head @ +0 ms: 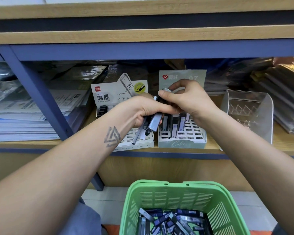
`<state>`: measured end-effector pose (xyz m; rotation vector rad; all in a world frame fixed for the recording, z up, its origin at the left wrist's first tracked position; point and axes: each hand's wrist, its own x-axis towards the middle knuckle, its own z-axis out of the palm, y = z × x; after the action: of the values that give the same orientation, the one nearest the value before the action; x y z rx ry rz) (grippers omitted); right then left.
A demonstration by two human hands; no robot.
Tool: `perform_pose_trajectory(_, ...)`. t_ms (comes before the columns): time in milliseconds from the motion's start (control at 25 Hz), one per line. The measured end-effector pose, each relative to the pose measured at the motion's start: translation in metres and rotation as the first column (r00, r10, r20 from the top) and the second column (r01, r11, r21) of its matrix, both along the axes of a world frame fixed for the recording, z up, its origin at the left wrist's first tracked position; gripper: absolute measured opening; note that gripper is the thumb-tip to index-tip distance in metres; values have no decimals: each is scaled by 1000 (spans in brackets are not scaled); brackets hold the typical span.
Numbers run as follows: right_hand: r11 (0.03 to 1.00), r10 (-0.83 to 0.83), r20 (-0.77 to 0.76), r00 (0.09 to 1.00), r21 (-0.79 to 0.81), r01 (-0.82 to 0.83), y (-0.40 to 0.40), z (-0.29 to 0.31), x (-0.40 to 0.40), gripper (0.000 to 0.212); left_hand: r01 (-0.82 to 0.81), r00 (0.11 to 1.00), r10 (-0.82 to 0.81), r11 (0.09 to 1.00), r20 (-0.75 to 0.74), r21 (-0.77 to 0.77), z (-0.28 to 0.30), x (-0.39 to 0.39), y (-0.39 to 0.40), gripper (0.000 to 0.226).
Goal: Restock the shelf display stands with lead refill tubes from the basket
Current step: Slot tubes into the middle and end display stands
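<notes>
My left hand (pixel 143 110) grips a bundle of lead refill tubes (pixel 148 127) in front of the shelf, their ends pointing down. My right hand (pixel 185 95) pinches the top end of one tube (pixel 166 90) from that bundle with thumb and fingertips. Behind the hands stand two cardboard display stands: a white HB 0.5 stand (pixel 124 94) on the left and a pale green 0.7 stand (pixel 182 141) on the right, which holds a few tubes in its slots. A green basket (pixel 159 197) below holds several more tubes (pixel 173 221).
A clear acrylic stand (pixel 249 112) sits to the right of the green stand. Stacks of paper (pixel 24 116) lie at the left, plastic-wrapped folders (pixel 278 85) at the right. A blue shelf post (pixel 41 99) slants across the left. A wooden shelf edge (pixel 143 36) runs above.
</notes>
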<state>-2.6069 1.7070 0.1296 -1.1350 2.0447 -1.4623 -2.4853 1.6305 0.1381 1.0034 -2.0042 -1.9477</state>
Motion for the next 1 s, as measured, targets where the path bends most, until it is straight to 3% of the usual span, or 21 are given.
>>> perform_pose_trajectory(80,999,-43,37,998,7,43,0,1,-1,34,4,1000,-4,1000,-24,28,0,-2,3,17)
perform_pose_trajectory(240,999,1,289,957,-52,15,4,6,-2,26,90,996,-89,966,-17,241,-5,0,-11,18)
perform_pose_trajectory(440,981,107,444,890,-194,-22,11,7,-17,23,24,998,-6,950,-59,312,-5,7,-29,25)
perform_pose_trajectory(560,968,204,402,893,-218,-123,12,3,-18,24,70,997,-59,942,-46,329,-6,15,-32,35)
perform_pose_trajectory(720,957,256,309,916,-215,-195,11,-1,-16,26,90,996,-78,937,-49,338,-6,20,-35,22)
perform_pose_trajectory(840,950,281,308,909,-226,-217,12,-1,-16,25,115,993,-98,934,-68,338,-3,22,-34,13)
perform_pose_trajectory(1000,929,339,372,864,-278,-244,13,-2,-18,24,178,981,-130,903,-148,392,-1,23,-31,22)
